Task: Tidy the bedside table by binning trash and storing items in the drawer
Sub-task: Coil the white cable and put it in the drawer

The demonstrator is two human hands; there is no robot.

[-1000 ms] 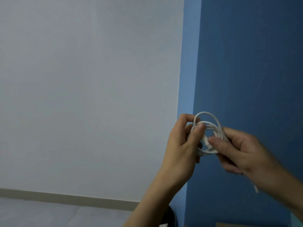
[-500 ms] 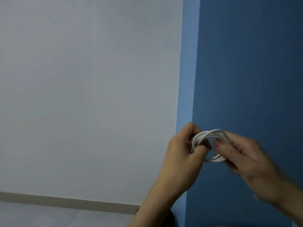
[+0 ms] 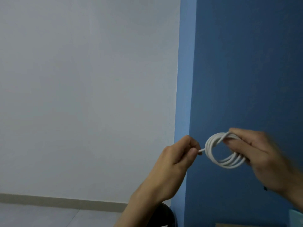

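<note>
A white cable wound into a coil of several loops hangs in the air in front of the blue wall. My right hand grips the coil on its right side, thumb on top. My left hand pinches one free end of the cable, which sticks out to the left of the coil. The bedside table, its drawer and any bin are out of view.
A white wall fills the left, a blue wall the right, with a pale skirting board and grey floor below. A dark round object shows under my left forearm. A brown edge peeks in at the bottom right.
My hands have drawn apart and dropped slightly. My left hand went from holding the coil to pulling one cable end out leftward, while my right hand keeps the coil.
</note>
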